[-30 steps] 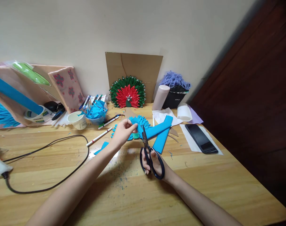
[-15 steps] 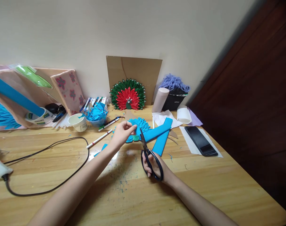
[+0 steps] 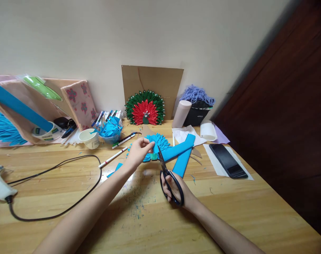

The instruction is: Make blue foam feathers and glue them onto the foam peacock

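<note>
My left hand (image 3: 139, 151) pinches the end of a blue paper strip (image 3: 173, 151) between thumb and fingers. Black-handled scissors (image 3: 173, 187) are in my right hand (image 3: 180, 192), their blades pointing up at the strip beside my left fingertips. Behind the strip lies a fan of layered blue petals (image 3: 160, 140) with a small green piece (image 3: 153, 156) at its lower edge. A second blue strip (image 3: 182, 163) rests on the table under the first one, right of the scissors.
A green and red feathered fan (image 3: 145, 107) leans on cardboard (image 3: 160, 79) at the back. Left are a paper cup (image 3: 89, 139), a bowl of blue pieces (image 3: 110, 130) and a cable (image 3: 83, 194). A phone (image 3: 227, 161) lies right.
The whole view has shifted slightly, so things sit a little further right and lower. Both hands keep nearly the same pose at the strip.
</note>
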The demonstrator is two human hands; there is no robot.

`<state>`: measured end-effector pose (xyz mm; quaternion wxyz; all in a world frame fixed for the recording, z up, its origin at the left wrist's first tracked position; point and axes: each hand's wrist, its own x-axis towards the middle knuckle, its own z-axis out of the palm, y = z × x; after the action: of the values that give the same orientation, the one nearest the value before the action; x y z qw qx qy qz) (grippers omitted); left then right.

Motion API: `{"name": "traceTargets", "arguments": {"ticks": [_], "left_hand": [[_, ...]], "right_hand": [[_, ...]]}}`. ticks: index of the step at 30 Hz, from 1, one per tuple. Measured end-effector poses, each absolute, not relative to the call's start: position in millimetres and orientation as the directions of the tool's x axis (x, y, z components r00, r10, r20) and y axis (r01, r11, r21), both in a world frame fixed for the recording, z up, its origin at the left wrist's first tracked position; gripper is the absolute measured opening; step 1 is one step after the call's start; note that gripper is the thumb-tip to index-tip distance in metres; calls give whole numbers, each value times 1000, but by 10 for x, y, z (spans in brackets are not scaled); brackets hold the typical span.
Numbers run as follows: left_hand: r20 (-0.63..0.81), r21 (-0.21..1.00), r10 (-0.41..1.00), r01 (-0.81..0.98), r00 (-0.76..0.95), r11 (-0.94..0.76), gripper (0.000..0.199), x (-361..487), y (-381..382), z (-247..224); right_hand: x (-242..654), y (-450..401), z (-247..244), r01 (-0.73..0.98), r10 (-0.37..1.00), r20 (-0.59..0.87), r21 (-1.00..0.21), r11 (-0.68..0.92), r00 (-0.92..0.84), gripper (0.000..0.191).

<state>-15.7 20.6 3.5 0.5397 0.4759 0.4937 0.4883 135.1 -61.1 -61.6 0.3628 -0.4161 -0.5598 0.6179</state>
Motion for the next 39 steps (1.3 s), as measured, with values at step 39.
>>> {"name": "traceTargets", "arguments": {"ticks": [39], "left_hand": [[-119, 983, 965, 164, 235, 81, 20, -146, 110, 80]], "right_hand": [[1370, -608, -517, -31, 859, -167, -978, -207, -484, 75]]}}
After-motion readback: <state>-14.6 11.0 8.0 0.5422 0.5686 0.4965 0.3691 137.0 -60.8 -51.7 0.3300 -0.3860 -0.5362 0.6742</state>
